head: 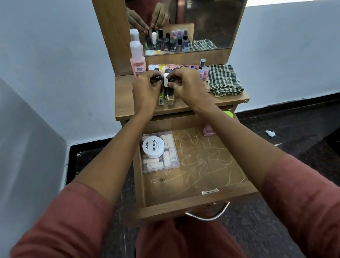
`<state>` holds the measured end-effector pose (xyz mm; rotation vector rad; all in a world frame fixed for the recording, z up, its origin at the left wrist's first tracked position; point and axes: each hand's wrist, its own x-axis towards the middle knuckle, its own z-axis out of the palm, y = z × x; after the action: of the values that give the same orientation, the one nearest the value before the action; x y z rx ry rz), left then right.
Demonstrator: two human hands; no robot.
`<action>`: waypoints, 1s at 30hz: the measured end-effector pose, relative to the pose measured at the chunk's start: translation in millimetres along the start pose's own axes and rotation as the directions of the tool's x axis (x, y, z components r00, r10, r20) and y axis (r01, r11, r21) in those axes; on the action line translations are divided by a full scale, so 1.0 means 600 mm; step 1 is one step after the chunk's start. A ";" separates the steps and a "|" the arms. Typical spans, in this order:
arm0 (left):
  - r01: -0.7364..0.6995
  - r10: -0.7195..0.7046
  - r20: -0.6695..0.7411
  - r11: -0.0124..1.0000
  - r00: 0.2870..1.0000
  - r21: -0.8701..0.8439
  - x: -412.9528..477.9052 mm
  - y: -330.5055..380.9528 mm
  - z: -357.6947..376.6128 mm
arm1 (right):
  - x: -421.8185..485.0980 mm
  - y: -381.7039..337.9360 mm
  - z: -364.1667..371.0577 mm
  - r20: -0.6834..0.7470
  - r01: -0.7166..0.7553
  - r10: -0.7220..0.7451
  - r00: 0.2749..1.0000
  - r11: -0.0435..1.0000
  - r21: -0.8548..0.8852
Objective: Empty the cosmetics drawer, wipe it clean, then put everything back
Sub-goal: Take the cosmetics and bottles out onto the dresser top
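Fingers (147, 77) of the left hand (146, 92) curl round a black bottle cap (157, 78); the right hand (188, 87) pinches a second cap (171, 79) just beside.

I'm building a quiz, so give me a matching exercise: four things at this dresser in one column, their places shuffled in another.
1 checked cloth
2 white jar
3 tall pink bottle
4 small pink container

A drawer, back right corner
B on the clear box in the drawer
C tabletop, right side
D tabletop, back left by the mirror

Pairs: 1-C, 2-B, 3-D, 4-A
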<state>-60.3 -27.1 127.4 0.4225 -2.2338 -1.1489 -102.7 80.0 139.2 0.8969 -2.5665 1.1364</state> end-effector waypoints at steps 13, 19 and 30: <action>-0.021 0.018 -0.096 0.999 0.995 -0.035 -0.016 0.000 -0.005 | -0.021 0.023 -0.016 -0.038 0.005 -0.004 0.999 1.000 0.010; -0.015 0.005 -0.120 0.996 0.993 -0.083 -0.042 -0.005 -0.006 | -0.057 0.052 -0.049 -0.043 -0.074 0.074 0.996 0.997 0.013; -0.090 0.100 0.075 0.987 0.992 -0.132 -0.129 -0.004 0.066 | -0.140 0.165 -0.095 -0.078 -0.318 0.310 0.948 0.940 -0.127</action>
<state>-25.1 36.9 80.0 0.2180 -2.2073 -1.2712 -98.9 210.5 84.5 0.4255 -2.7670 1.0233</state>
